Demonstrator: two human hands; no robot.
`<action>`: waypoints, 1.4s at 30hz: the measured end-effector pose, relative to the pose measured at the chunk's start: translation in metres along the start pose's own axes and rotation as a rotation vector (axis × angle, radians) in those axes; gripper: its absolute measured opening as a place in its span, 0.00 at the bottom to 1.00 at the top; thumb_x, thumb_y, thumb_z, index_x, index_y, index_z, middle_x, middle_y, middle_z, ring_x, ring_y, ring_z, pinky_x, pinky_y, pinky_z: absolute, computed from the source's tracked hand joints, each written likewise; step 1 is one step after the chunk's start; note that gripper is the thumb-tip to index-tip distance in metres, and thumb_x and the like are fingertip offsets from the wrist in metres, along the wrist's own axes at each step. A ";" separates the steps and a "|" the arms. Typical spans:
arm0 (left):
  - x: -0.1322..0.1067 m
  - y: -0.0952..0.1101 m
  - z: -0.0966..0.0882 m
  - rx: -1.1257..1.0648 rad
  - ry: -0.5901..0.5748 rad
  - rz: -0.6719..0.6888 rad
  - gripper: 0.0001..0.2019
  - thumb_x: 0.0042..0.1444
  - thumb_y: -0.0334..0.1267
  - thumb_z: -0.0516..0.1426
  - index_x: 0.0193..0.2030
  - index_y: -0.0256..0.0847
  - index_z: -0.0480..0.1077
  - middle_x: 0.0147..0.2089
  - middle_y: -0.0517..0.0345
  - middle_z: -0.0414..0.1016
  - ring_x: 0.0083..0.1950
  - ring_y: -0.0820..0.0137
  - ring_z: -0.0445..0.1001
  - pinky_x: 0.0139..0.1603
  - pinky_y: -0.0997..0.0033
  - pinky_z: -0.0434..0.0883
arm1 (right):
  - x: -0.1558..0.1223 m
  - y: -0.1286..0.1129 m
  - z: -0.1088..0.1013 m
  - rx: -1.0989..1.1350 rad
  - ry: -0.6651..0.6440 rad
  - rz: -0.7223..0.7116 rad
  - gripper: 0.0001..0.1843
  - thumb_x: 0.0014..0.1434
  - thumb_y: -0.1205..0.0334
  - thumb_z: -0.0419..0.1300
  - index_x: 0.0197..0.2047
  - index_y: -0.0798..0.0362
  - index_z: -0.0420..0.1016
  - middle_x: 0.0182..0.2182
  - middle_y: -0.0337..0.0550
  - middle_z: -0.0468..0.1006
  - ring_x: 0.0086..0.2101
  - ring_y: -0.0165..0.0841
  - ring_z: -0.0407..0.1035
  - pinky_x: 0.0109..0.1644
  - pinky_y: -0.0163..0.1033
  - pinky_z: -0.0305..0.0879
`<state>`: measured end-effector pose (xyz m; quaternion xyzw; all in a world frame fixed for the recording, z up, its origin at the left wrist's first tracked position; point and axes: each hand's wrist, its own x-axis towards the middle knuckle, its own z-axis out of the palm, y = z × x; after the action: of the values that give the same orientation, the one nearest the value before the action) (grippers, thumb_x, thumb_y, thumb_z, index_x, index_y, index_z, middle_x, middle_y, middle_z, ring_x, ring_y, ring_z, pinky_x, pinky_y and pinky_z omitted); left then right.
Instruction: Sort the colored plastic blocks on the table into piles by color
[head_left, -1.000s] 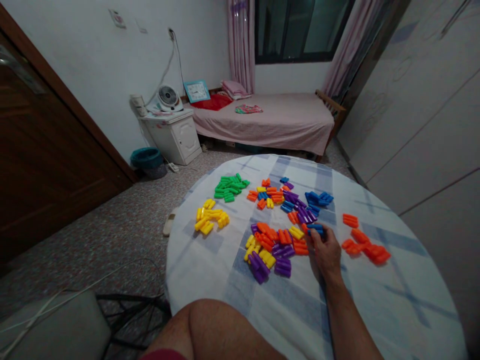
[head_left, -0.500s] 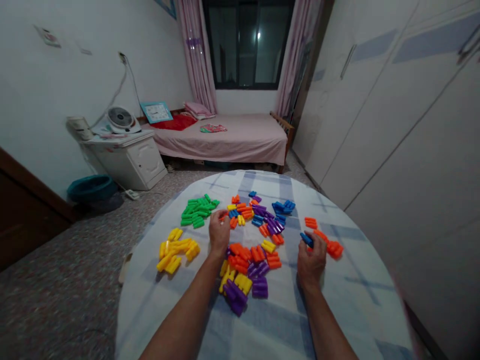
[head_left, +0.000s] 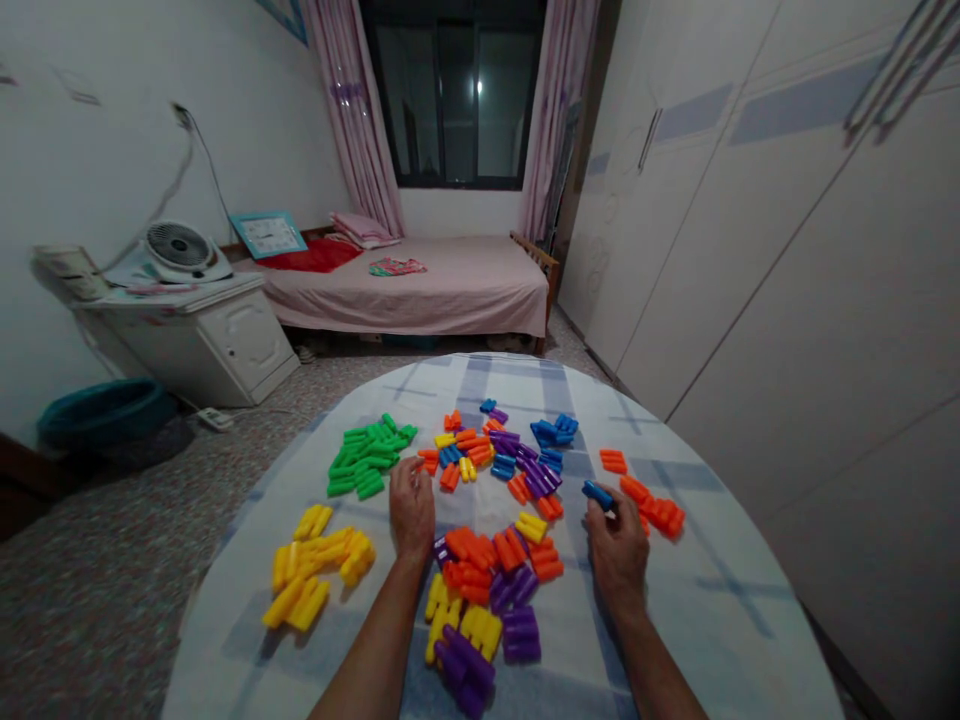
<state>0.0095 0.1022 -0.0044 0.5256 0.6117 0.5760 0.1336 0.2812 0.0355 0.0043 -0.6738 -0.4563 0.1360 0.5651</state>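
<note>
Blue plastic block (head_left: 598, 494), long axis slanting up-left, in right hand (head_left: 619, 548)

The blue piece (head_left: 598, 493) in my right hand (head_left: 619, 550) is smooth, glossy plastic, and so are the green pieces (head_left: 366, 460), yellow pieces (head_left: 307, 570) and purple pieces (head_left: 465, 660) on the table, with light catching along their rounded sides. Under them lies a matt, soft checked tablecloth (head_left: 697, 590). At the upper right, the wardrobe doors (head_left: 810, 260) look smooth, with a faint sheen. The bedspread (head_left: 450, 285) is matt cloth, the curtain (head_left: 345, 110) is thin, slightly lustrous fabric, and the bedside cabinet (head_left: 247, 340) has a smooth white finish.
</note>
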 end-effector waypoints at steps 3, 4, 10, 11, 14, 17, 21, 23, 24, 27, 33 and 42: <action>0.001 -0.005 0.003 0.002 -0.033 0.005 0.11 0.56 0.33 0.49 0.43 0.41 0.68 0.46 0.53 0.69 0.50 0.66 0.69 0.52 0.64 0.68 | -0.002 -0.001 0.002 0.035 -0.045 0.096 0.24 0.54 0.47 0.56 0.50 0.52 0.71 0.43 0.47 0.76 0.32 0.34 0.72 0.39 0.43 0.71; 0.000 -0.006 0.004 0.007 -0.046 0.008 0.11 0.55 0.33 0.49 0.43 0.41 0.69 0.46 0.53 0.70 0.50 0.66 0.69 0.52 0.65 0.69 | -0.003 -0.002 0.002 0.044 -0.061 0.125 0.25 0.54 0.46 0.57 0.51 0.52 0.70 0.43 0.47 0.76 0.32 0.34 0.72 0.39 0.43 0.71; -0.001 -0.004 0.003 -0.005 -0.122 -0.037 0.10 0.55 0.32 0.49 0.40 0.42 0.69 0.42 0.55 0.72 0.46 0.67 0.71 0.50 0.65 0.68 | -0.006 -0.017 -0.001 0.100 -0.091 0.266 0.27 0.51 0.45 0.58 0.51 0.52 0.70 0.41 0.48 0.77 0.36 0.38 0.74 0.39 0.44 0.71; -0.002 -0.003 0.003 -0.013 -0.131 -0.053 0.10 0.55 0.33 0.49 0.40 0.42 0.69 0.42 0.55 0.72 0.45 0.67 0.71 0.49 0.66 0.68 | -0.006 -0.020 -0.002 0.156 -0.094 0.327 0.28 0.51 0.45 0.58 0.50 0.52 0.70 0.41 0.48 0.77 0.35 0.38 0.74 0.36 0.43 0.71; -0.002 -0.002 0.002 -0.016 -0.143 -0.074 0.10 0.55 0.34 0.49 0.40 0.42 0.70 0.42 0.55 0.72 0.45 0.66 0.71 0.48 0.66 0.68 | 0.000 -0.033 -0.009 0.390 -0.073 0.496 0.27 0.48 0.46 0.59 0.48 0.52 0.71 0.38 0.48 0.79 0.33 0.38 0.75 0.28 0.39 0.70; -0.001 -0.003 0.002 -0.014 -0.151 -0.081 0.11 0.54 0.34 0.49 0.40 0.42 0.70 0.42 0.56 0.72 0.45 0.66 0.71 0.49 0.66 0.68 | 0.014 -0.046 -0.015 0.518 -0.076 0.520 0.26 0.44 0.47 0.62 0.45 0.51 0.71 0.39 0.48 0.78 0.35 0.39 0.75 0.30 0.39 0.70; -0.001 -0.001 0.001 -0.018 -0.168 -0.080 0.10 0.55 0.34 0.49 0.39 0.42 0.70 0.42 0.56 0.72 0.46 0.67 0.71 0.50 0.65 0.68 | 0.048 -0.058 -0.015 0.322 -0.255 0.363 0.26 0.45 0.47 0.63 0.45 0.53 0.72 0.37 0.47 0.78 0.35 0.38 0.75 0.32 0.39 0.69; -0.001 0.001 0.001 -0.017 -0.174 -0.075 0.10 0.55 0.34 0.49 0.39 0.42 0.71 0.42 0.56 0.72 0.45 0.66 0.71 0.50 0.65 0.68 | 0.069 -0.057 -0.008 0.194 -0.341 0.268 0.25 0.46 0.47 0.62 0.44 0.54 0.72 0.33 0.45 0.78 0.33 0.37 0.74 0.31 0.38 0.68; -0.001 0.002 0.000 -0.015 -0.174 -0.071 0.10 0.55 0.34 0.49 0.38 0.42 0.71 0.41 0.56 0.72 0.45 0.66 0.72 0.49 0.65 0.68 | 0.079 -0.054 -0.003 0.145 -0.365 0.225 0.25 0.46 0.47 0.61 0.43 0.55 0.72 0.31 0.44 0.78 0.31 0.37 0.74 0.30 0.38 0.68; -0.001 0.004 -0.001 -0.007 -0.166 -0.063 0.09 0.54 0.35 0.50 0.37 0.42 0.71 0.41 0.56 0.72 0.45 0.66 0.72 0.47 0.66 0.69 | 0.108 -0.039 0.016 -0.015 -0.352 0.065 0.22 0.47 0.49 0.58 0.42 0.54 0.72 0.28 0.41 0.77 0.29 0.35 0.73 0.29 0.39 0.68; -0.001 0.003 0.001 0.000 -0.162 -0.071 0.10 0.54 0.34 0.50 0.37 0.43 0.72 0.41 0.57 0.72 0.44 0.66 0.72 0.48 0.66 0.69 | 0.135 -0.010 0.045 -0.139 -0.247 -0.142 0.20 0.48 0.56 0.55 0.44 0.52 0.73 0.39 0.44 0.77 0.40 0.37 0.71 0.49 0.48 0.65; -0.001 0.004 0.002 0.032 -0.179 -0.081 0.10 0.55 0.34 0.49 0.38 0.44 0.71 0.42 0.57 0.72 0.45 0.67 0.72 0.49 0.66 0.68 | 0.119 0.019 0.050 -0.259 -0.248 -0.341 0.24 0.53 0.56 0.52 0.52 0.53 0.68 0.51 0.50 0.70 0.52 0.42 0.64 0.58 0.52 0.58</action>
<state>0.0137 0.1014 -0.0026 0.5519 0.6271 0.5111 0.2024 0.3201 0.1600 0.0114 -0.6320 -0.6428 0.0608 0.4286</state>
